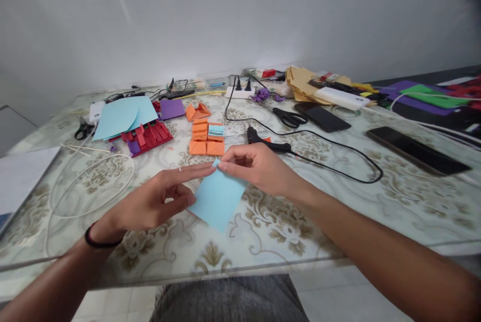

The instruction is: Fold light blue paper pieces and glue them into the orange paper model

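Observation:
A square of light blue paper [218,199] lies turned on the table near me, one corner pointing away. My right hand [251,164] pinches its far corner between thumb and fingertips. My left hand [160,199] grips the left side, index finger stretched to the far corner and thumb on the left edge. Just beyond are folded orange paper pieces [206,145] set in a block, with a small folded light blue piece [216,130] among them. Another orange folded piece [198,111] sits behind. The far corner is partly hidden by my fingers.
A black glue gun [268,142] with its cord lies beyond my right hand. Scissors [289,117] and two phones [322,116] are to the right. Light blue sheets [118,115] overlap red folded paper [152,136] at left. A white cable [90,214] loops beside my left hand.

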Action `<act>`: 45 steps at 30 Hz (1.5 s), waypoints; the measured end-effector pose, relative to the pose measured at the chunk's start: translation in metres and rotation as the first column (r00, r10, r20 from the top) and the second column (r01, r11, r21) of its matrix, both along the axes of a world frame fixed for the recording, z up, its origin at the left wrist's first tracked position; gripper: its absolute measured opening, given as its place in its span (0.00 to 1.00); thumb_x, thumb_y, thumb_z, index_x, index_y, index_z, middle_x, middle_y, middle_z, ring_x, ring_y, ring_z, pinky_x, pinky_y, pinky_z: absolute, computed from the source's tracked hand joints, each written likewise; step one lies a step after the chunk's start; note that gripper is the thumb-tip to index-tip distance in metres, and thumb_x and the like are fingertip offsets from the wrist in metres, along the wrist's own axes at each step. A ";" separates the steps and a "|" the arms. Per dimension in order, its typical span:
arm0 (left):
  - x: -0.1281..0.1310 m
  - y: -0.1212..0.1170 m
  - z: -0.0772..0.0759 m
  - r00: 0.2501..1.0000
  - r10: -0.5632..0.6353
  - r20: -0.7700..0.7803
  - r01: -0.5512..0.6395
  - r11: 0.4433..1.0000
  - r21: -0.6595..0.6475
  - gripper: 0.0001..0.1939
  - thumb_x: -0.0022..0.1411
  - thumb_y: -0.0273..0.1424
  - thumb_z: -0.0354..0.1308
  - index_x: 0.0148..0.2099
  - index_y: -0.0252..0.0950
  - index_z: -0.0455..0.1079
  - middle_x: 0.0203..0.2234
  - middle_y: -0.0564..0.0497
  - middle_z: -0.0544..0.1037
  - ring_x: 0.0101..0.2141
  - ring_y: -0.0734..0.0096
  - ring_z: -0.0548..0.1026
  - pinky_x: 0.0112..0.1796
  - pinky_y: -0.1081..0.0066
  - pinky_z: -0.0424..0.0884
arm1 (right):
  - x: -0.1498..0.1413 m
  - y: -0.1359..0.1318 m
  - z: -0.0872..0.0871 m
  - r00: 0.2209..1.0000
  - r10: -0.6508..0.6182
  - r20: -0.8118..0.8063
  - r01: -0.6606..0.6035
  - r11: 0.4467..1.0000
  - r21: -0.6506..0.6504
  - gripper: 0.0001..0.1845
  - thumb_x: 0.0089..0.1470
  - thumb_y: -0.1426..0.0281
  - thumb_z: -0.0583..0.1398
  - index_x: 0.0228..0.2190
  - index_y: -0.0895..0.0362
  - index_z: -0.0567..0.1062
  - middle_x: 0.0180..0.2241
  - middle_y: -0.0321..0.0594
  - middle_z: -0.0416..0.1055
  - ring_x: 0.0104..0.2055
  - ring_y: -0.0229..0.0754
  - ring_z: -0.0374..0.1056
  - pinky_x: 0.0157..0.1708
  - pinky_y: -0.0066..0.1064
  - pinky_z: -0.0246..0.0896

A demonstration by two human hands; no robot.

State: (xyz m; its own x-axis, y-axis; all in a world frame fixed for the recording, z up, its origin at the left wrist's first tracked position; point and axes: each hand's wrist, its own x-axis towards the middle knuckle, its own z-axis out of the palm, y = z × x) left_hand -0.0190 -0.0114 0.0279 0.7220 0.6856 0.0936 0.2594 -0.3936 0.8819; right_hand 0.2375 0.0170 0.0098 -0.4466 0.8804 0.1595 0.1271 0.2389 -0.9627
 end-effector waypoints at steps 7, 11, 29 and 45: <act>0.005 -0.002 -0.006 0.998 0.058 -0.020 -0.057 0.998 0.010 0.38 0.64 0.22 0.63 0.71 0.53 0.61 0.70 0.38 0.63 0.28 0.76 0.79 0.26 0.74 0.77 | 0.001 0.002 -0.002 1.000 -0.028 0.002 0.028 0.999 0.033 0.14 0.53 0.61 0.70 0.29 0.60 0.79 0.24 0.32 0.68 0.26 0.33 0.59 0.26 0.27 0.52; 0.007 -0.003 -0.007 0.994 0.104 -0.016 -0.104 0.995 0.012 0.39 0.63 0.20 0.63 0.71 0.55 0.62 0.72 0.40 0.58 0.26 0.79 0.80 0.27 0.75 0.78 | 0.001 0.004 -0.003 0.997 -0.027 -0.070 0.027 1.000 -0.014 0.13 0.53 0.61 0.70 0.31 0.59 0.80 0.27 0.34 0.72 0.28 0.34 0.63 0.28 0.27 0.56; 0.005 -0.002 -0.012 0.897 0.359 0.258 -0.392 0.916 0.089 0.25 0.70 0.32 0.62 0.67 0.50 0.69 0.71 0.46 0.61 0.47 0.60 0.82 0.35 0.74 0.80 | -0.013 -0.007 -0.011 0.986 0.002 -0.169 -0.058 0.945 -0.323 0.21 0.46 0.53 0.73 0.31 0.58 0.82 0.30 0.39 0.80 0.33 0.43 0.75 0.38 0.35 0.71; 0.008 0.000 -0.014 0.882 0.376 0.283 -0.378 0.924 -0.047 0.32 0.65 0.28 0.67 0.68 0.50 0.67 0.75 0.42 0.51 0.34 0.72 0.84 0.39 0.70 0.85 | -0.011 -0.006 -0.009 0.994 -0.014 -0.104 -0.010 0.973 -0.230 0.17 0.51 0.57 0.71 0.32 0.59 0.81 0.30 0.39 0.79 0.31 0.40 0.73 0.34 0.31 0.68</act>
